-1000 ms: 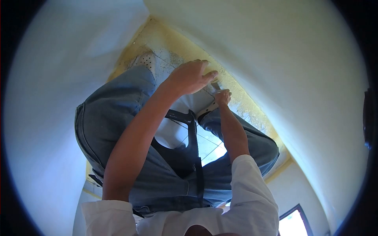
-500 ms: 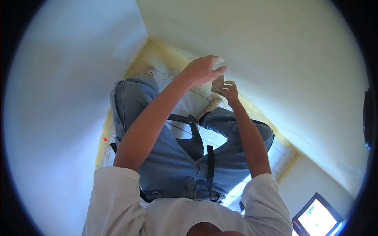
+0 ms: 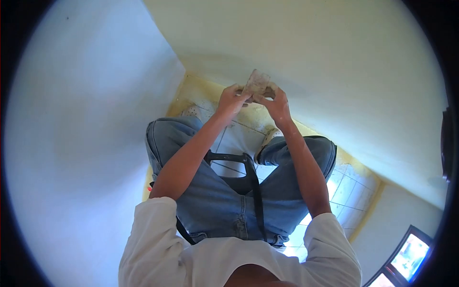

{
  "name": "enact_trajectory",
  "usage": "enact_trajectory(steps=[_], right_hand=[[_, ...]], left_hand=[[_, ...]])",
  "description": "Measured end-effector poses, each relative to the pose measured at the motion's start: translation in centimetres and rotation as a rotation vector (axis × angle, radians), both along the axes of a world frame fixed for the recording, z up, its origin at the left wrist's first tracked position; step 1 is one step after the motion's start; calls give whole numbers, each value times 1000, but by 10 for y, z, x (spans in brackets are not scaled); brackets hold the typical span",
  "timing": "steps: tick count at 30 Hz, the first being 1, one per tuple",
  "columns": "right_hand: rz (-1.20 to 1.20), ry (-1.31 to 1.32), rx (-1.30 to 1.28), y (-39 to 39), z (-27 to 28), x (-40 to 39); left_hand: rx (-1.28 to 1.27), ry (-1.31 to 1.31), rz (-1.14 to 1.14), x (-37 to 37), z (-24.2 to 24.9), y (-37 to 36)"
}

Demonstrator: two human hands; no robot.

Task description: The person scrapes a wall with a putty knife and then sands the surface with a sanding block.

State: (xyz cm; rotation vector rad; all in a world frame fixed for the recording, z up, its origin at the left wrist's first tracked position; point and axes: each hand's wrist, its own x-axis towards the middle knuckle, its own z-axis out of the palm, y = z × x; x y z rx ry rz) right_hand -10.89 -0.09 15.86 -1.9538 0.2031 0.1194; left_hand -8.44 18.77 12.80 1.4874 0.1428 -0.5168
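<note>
A small, dusty, grey-brown rectangle that looks like a worn piece of sandpaper (image 3: 257,81) is held up in front of the wall. My left hand (image 3: 231,102) pinches its lower left side. On the other side, my right hand (image 3: 278,105) grips it near the lower right edge, fingers curled behind it. Both hands are close together, low by the yellow strip at the wall's foot. Some fingertips are hidden behind the piece.
A pale wall (image 3: 334,76) runs along the front and right, meeting a bluish wall (image 3: 86,124) at the corner. My jeans-clad knees are spread over the tiled floor (image 3: 234,136). A black strap-like frame (image 3: 253,177) lies between my legs. A window (image 3: 409,258) shows lower right.
My left hand has come down and taken hold of the sandpaper, which only my right hand held before. The piece has been raised slightly and turned, and the view has shifted.
</note>
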Motion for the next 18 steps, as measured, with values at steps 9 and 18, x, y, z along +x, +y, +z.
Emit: enact_trajectory(steps=[9, 18], right_hand=[[-39, 25, -178, -17, 3, 17], [44, 212, -179, -5, -1, 15]], left_hand=[[582, -460, -135, 20, 3, 11], [681, -474, -189, 23, -4, 15]])
